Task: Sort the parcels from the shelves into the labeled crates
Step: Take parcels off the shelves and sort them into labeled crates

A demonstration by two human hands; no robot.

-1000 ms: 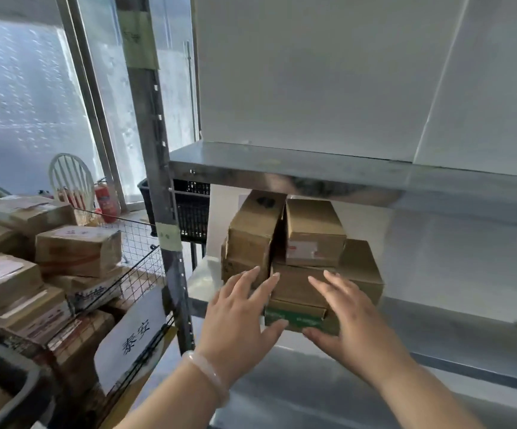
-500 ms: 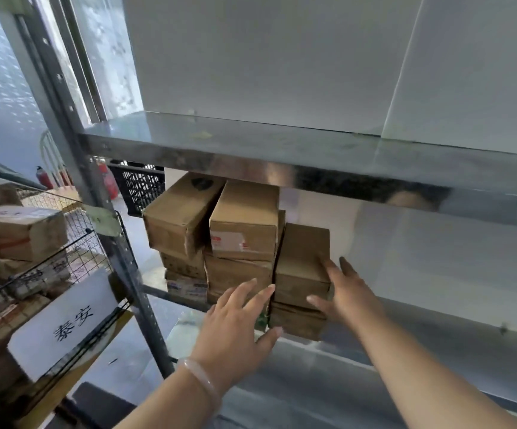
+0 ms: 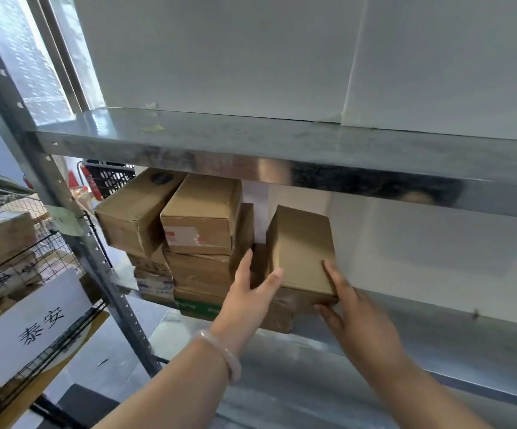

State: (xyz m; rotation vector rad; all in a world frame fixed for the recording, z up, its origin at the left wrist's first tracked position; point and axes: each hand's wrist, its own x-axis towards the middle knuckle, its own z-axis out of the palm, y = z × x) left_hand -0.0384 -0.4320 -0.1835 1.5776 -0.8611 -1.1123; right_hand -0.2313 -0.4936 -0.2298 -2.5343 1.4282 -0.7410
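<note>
— Where is the parcel (image 3: 302,246) sitting?

— Right of the stack (image 3: 201,212), atop another box (image 3: 282,317) on the shelf (image 3: 406,329). The left hand (image 3: 251,292) and right hand (image 3: 353,308) are gripping its two sides, fingers (image 3: 331,270) curling round it, likely to keep the neighbours from toppling.

L hand (image 3: 248,301): bare, forearm bare | L wrist: pale pink translucent bangle (image 3: 221,354), smooth, rounded, plain | R hand (image 3: 359,320): bare, forearm bare, in shade
</note>
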